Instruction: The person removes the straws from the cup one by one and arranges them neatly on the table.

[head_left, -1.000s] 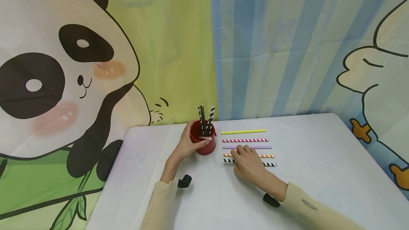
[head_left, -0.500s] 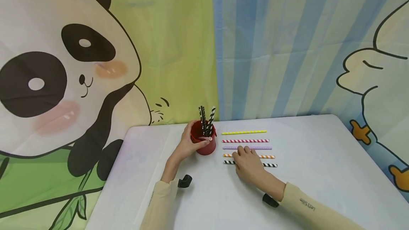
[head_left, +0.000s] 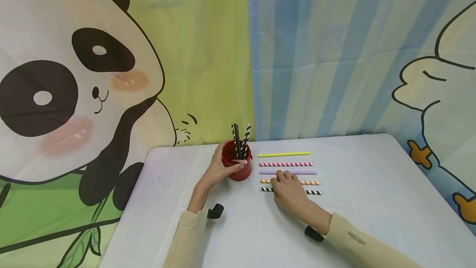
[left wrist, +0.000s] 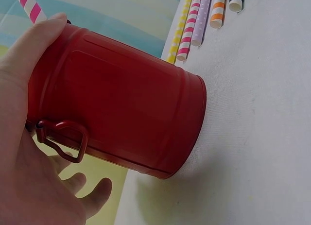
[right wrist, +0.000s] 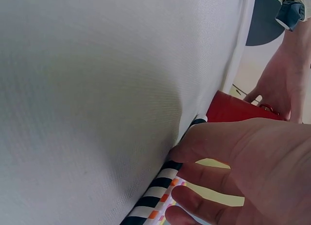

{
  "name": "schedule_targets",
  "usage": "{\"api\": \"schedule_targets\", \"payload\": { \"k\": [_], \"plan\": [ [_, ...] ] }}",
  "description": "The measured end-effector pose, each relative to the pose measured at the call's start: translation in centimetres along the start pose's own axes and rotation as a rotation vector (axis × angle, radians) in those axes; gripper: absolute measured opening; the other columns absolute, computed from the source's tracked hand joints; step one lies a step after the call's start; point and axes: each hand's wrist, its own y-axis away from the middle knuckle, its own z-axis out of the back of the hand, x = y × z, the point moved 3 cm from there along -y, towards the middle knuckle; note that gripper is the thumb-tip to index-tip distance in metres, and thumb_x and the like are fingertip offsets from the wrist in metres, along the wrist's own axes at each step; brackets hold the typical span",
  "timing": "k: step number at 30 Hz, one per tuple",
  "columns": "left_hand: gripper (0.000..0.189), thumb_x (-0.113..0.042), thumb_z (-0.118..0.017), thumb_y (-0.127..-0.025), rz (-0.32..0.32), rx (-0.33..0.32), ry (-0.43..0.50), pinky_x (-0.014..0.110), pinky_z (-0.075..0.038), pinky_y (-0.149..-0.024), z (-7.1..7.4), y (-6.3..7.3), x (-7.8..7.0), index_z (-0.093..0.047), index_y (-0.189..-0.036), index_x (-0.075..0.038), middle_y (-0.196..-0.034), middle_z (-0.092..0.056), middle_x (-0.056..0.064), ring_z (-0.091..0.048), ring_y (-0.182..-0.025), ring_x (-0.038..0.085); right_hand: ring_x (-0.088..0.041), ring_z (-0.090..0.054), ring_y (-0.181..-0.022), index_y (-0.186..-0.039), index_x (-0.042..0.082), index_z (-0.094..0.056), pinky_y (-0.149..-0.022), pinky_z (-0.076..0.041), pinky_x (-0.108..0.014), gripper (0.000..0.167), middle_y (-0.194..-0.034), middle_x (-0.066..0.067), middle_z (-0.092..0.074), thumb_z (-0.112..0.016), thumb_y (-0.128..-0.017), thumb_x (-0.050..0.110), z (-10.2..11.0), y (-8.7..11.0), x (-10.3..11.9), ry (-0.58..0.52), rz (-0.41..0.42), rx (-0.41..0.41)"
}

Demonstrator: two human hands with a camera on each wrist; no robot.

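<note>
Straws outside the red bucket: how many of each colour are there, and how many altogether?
Yellow-and-white straw: 1
Pink-and-white straw: 1
Purple straw: 1
Orange-and-white straw: 1
Black-and-white straw: 1
Total: 5

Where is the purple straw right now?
In the head view, the purple straw lies on the white table, to the right of the red bucket, between the pink-striped straw and the orange-striped straw.

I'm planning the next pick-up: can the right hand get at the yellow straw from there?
Probably yes: the yellow straw lies uncovered beyond the pink straw, which lies flat enough for the right hand to cross.
</note>
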Motion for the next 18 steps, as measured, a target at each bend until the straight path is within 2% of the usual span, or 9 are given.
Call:
{"api": "schedule_targets", "payload": {
  "k": [5,8,13,18],
  "plan": [
    [0.096,-0.024,-0.084,-0.081,-0.005,-0.020,-0.001,0.055,-0.046,-0.109,0.0,-0.1,0.5,-0.025,-0.157,-0.023,-0.153,-0.037,0.006,-0.035,-0.142,0.027,-0.027,-0.049,-0.075,-0.081,0.011,-0.057,-0.064,-0.036,-0.036,0.017,-0.080,-0.005,-0.049,-0.073,-0.074,0.007,0.1,0.1,-0.1,0.010,0.001,-0.006],
    [0.097,-0.027,-0.085,-0.080,-0.011,-0.031,-0.013,0.054,-0.048,-0.107,-0.1,-0.2,0.9,-0.025,-0.156,-0.023,-0.151,-0.038,0.002,-0.036,-0.140,0.025,-0.026,-0.049,-0.074,-0.081,0.011,-0.057,-0.063,-0.035,-0.035,0.018,-0.079,-0.005,-0.049,-0.073,-0.074,0.007,0.1,0.1,-0.1,0.021,0.007,-0.024],
    [0.096,-0.027,-0.085,-0.080,-0.010,-0.031,-0.014,0.054,-0.048,-0.106,-0.1,0.0,0.5,-0.026,-0.156,-0.022,-0.150,-0.039,0.003,-0.037,-0.140,0.026,-0.026,-0.048,-0.072,-0.082,0.011,-0.057,-0.062,-0.034,-0.034,0.018,-0.080,-0.005,-0.049,-0.073,-0.074,0.006,0.2,0.2,0.0,0.013,0.009,-0.041],
    [0.094,-0.028,-0.085,-0.080,-0.011,-0.032,-0.013,0.053,-0.049,-0.106,-0.1,-0.3,1.1,-0.027,-0.154,-0.029,-0.150,-0.040,0.001,-0.038,-0.140,0.025,-0.025,-0.046,-0.072,-0.084,0.011,-0.057,-0.062,-0.034,-0.035,0.020,-0.080,-0.005,-0.049,-0.072,-0.073,0.005,0.1,0.4,-0.1,-0.018,0.003,-0.042]
  ]
}}
